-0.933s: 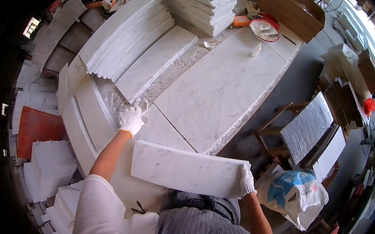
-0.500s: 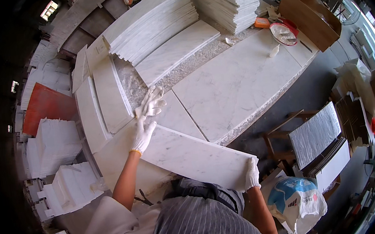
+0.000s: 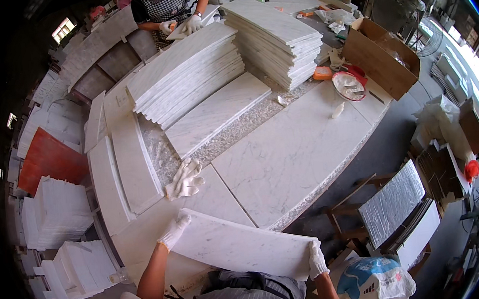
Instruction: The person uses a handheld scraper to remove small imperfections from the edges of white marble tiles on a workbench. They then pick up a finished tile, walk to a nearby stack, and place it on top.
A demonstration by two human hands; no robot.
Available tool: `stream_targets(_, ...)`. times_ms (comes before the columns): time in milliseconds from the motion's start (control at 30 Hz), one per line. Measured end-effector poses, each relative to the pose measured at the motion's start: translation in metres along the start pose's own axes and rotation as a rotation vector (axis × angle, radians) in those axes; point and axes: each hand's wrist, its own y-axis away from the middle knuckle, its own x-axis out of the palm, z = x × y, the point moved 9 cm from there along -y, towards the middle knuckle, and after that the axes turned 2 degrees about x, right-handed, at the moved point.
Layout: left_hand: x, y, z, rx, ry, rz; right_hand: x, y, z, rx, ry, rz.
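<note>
A long white marble slab (image 3: pixel 242 243) with faint grey veins lies crosswise in front of me, close to my waist. My left hand (image 3: pixel 175 229), in a white knit glove, grips its left end with the fingers at the far corner. At the right end my gloved right hand (image 3: pixel 317 259) is closed round the short edge. Just beyond the slab's left end, a spare pair of white gloves (image 3: pixel 184 179) rests on the stone-topped table (image 3: pixel 285 151). The undersides of the slab and the fingertips beneath it are hidden.
Two tall stacks of marble slabs (image 3: pixel 187 77) (image 3: pixel 275 38) stand at the back. Across the table a co-worker (image 3: pixel 170 10) in gloves handles another slab. A red-rimmed bowl (image 3: pixel 349 86) and a cardboard box (image 3: pixel 379 52) sit at the right. A plastic sack (image 3: pixel 375 283) stands by my right arm.
My view has tipped up, bringing the co-worker into sight. My left hand has moved away from the spare gloves and taken the slab's left end. The right hand keeps its hold.
</note>
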Motion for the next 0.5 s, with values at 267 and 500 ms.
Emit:
stream_targets(267,-0.001,0.015,0.012,0.030,0.061,-0.072,0.003,0.003,0.021,0.216,-0.183,-0.083)
stream_targets(500,0.006,0.028,-0.008,0.138,0.103,-0.216,-0.014,0.013,0.165,0.032,-0.102,-0.144)
